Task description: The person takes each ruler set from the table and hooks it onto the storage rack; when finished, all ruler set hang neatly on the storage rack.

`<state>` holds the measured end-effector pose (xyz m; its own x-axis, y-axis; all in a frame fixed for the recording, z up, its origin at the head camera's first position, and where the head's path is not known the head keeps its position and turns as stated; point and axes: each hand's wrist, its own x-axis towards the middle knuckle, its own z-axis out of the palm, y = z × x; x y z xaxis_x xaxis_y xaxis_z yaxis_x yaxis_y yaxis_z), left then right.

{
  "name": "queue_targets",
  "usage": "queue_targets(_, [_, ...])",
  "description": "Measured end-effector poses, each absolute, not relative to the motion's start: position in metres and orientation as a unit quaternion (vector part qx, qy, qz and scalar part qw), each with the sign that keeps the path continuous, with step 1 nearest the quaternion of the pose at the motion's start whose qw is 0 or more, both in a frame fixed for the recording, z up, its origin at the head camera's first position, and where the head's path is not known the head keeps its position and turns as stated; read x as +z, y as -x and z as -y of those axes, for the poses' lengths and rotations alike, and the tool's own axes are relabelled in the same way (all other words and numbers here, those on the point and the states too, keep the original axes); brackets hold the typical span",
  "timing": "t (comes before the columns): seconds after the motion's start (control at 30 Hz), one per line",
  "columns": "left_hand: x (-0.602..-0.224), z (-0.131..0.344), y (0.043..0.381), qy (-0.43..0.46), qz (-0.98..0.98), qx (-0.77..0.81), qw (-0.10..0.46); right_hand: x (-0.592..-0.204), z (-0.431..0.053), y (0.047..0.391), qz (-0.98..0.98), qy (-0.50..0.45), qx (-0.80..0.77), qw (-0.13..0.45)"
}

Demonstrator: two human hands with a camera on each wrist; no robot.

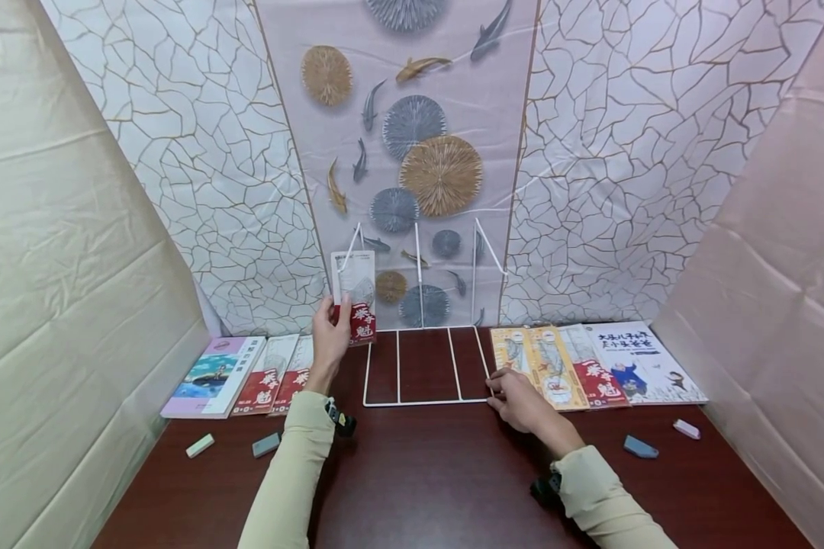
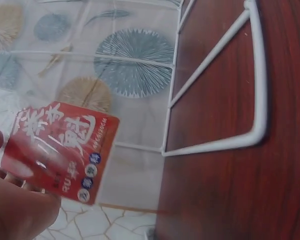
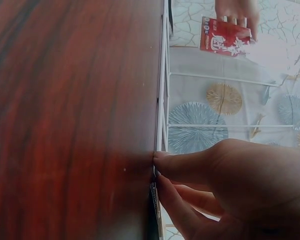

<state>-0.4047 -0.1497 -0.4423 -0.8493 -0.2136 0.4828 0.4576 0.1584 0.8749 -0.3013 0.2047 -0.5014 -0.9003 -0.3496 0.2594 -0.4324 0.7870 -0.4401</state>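
Note:
My left hand holds up a ruler set in a clear sleeve with a red lower part, upright near the back left of a white wire rack. In the left wrist view the set's red end reaches out past my fingers, apart from the rack's thick front bar. The rack stands on the dark red table, with upright dividers at its back and open slots. My right hand is at the rack's front right corner. Thumb and forefinger pinch the wire there, close to the table surface.
Left of the rack lie a pink-and-blue book and two more ruler sets. To the right are two yellow packets, another ruler set and a white picture book. Small eraser-like blocks lie in front on both sides.

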Motion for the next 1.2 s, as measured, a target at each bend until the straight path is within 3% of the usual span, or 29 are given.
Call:
queue_targets(0.3, [-0.471,0.195,0.392,0.059,0.807,-0.539,0.232,-0.501,-0.207,0.301,0.944,-0.207,0.241,0.084])
queue_targets(0.57, [-0.475,0.235,0.355,0.059,0.932,-0.333,0.132,-0.500,-0.205,0.303,0.943,-0.206,0.248,0.078])
queue_targets(0.8, [-0.484,0.236,0.342,0.089,0.966,-0.238,0.043,-0.502,-0.205,0.305,0.945,-0.208,0.241,0.078])
queue_targets(1.03, [-0.486,0.235,0.339,0.131,0.969,-0.197,0.071,-0.501,-0.206,0.305,0.946,-0.207,0.238,0.081])
queue_targets(1.2, [-0.487,0.234,0.336,0.129,0.975,-0.170,0.056,-0.501,-0.204,0.304,0.943,-0.211,0.243,0.078])
